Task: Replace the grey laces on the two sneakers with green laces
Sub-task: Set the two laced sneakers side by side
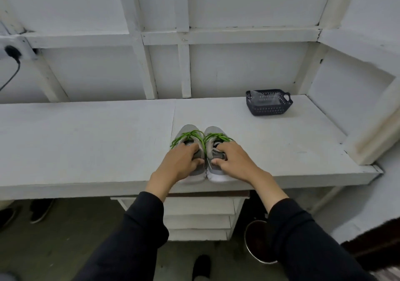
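- Plainly, the left hand (180, 158) grips the left sneaker (190, 150) at its collar, fingers curled into the opening and thumb on the inner side, so hand and shoe are already joined.
- Both sneakers stand side by side, touching, at the near edge of the worktop (86, 142); their heels sit at that edge and their toes point toward the far edge, so each long axis runs straight away from the person.
- Green laces (195, 136) cross the fronts of both shoes, ends trailing loose toward each outer side; no grey lace shows, so the relacing looks done, judging by this.
- The right hand (234, 158) grips the right sneaker (216, 150) the same way, fingers hooked inside, thumb at the inner wall. Each hand is nearest its own shoe.
- Room for moving lies wide open to the left along the worktop and ahead toward the far edge; heels at the near edge leave little margin for pulling back.
- A dark basket (268, 102) stands well apart near the far right corner.
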The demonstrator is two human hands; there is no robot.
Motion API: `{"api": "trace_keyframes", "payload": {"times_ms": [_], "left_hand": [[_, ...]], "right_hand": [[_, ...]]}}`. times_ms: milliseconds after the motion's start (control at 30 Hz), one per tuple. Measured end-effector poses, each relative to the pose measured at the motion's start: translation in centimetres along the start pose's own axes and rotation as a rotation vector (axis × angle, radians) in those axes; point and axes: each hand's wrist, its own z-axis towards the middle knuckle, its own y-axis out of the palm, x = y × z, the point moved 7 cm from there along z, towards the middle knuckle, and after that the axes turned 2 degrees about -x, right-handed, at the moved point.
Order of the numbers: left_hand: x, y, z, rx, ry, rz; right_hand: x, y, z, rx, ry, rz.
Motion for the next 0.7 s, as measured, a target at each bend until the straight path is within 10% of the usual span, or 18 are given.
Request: {"api": "trace_keyframes", "payload": {"times_ms": [400,700], "left_hand": [[5.8,-9.6,-12.0,-0.243,0.073,-0.472],[-0.4,3.5,-18.6,-0.590,0.000,-0.447]], "right_hand": [[-9.2,-6.5,-9.5,-0.214,0.039,0.497],[-5.5,8.0,-13.7,-0.517,0.171,0.300]]}}
